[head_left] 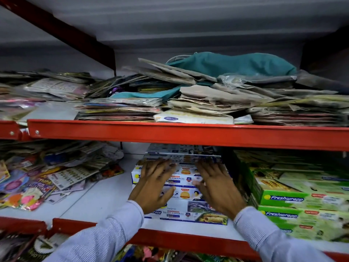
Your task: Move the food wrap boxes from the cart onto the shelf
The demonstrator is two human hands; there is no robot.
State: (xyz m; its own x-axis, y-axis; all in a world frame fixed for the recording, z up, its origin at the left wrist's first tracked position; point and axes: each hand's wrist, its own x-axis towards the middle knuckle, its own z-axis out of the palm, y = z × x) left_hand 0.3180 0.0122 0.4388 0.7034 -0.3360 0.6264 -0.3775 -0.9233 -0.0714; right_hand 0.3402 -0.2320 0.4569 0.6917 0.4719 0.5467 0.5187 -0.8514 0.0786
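Two forearms in pale blue striped sleeves reaching forward side by side, left hand (pixel 154 183) flat with fingers spread, palm down, right hand (pixel 217 183) likewise flat and splayed, fingertips blurred, neither hand curled into a grip

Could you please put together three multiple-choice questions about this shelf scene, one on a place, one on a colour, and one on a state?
1. Where does the stack of white and blue foil boxes sit?
A. On the top shelf
B. On the middle shelf, left of the green Freshwrapp boxes
C. On the floor

2. What colour is the shelf's front edge?
A. Red
B. Yellow
C. Black

3. How are the left hand and right hand placed?
A. Hanging clear of the boxes
B. Both open, palms flat on the stack
C. Closed around a bag

Answers: 1 B, the green boxes lie just to its right; 2 A, the rail is plainly red; 3 B, the fingers are spread over the box tops.
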